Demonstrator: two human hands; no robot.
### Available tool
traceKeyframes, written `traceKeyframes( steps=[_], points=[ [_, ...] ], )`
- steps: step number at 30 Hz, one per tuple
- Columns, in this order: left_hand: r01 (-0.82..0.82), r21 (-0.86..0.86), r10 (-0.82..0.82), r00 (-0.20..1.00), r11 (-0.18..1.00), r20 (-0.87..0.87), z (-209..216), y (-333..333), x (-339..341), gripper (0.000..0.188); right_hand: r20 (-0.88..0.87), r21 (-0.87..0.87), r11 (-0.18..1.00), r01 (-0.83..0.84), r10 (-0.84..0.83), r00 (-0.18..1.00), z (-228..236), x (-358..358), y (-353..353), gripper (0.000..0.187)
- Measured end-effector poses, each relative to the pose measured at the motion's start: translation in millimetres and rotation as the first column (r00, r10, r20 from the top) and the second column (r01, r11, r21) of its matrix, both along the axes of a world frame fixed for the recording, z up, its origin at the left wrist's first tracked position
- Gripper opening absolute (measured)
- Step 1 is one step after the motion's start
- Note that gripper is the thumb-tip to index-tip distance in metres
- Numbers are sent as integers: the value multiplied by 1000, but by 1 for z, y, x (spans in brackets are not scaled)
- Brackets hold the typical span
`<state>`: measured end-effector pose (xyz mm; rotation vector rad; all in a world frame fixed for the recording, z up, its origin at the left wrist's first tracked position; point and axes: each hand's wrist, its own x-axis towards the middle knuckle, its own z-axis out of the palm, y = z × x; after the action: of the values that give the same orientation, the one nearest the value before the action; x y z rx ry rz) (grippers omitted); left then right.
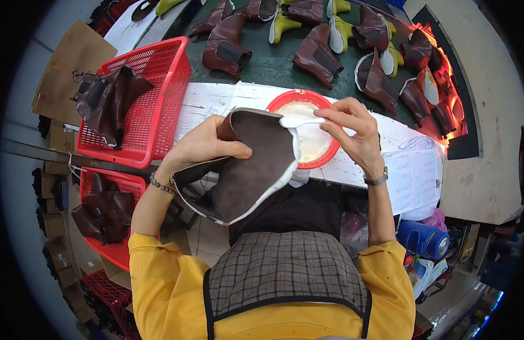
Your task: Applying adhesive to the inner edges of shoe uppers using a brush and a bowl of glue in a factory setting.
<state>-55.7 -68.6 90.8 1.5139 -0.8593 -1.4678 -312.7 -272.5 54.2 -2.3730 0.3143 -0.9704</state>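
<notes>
My left hand (202,143) is closed on a dark brown leather boot upper (253,161), thumb on its inner face and the other fingers behind it. A white coating runs along its curved lower and right edge. My right hand (355,127) pinches a thin white applicator, brush-like or spoon-like (296,121); its wide end touches the upper's top right edge. Just behind the upper stands a red bowl (285,98) with pale cream paste (314,140), caked along its inner wall. The upper hides part of the bowl's left side.
Several brown boots (228,45), some on yellow-green lasts (341,34), lie on the dark green surface (273,71). Red baskets (179,73) with leather uppers (111,102) stand at left. A handwritten sheet (412,180) and a blue flask (423,240) are at right. A glowing orange heater (457,107) sits far right.
</notes>
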Motion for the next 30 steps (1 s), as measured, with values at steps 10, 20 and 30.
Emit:
traceKeyframes(
  steps=[10,20,30],
  points=[
    [-388,-344,386,919,855,-78,15,-5,-9,35,26,17,989,146,-146,989,-12,-4,18,24],
    [-160,-180,150,987,971,-64,-5,-9,12,47,-38,37,993,111,-110,993,-10,-4,6,21],
    [177,-9,-177,981,984,-81,-15,-16,5,47,-76,-109,981,-159,151,986,18,42,-26,18]
  ],
)
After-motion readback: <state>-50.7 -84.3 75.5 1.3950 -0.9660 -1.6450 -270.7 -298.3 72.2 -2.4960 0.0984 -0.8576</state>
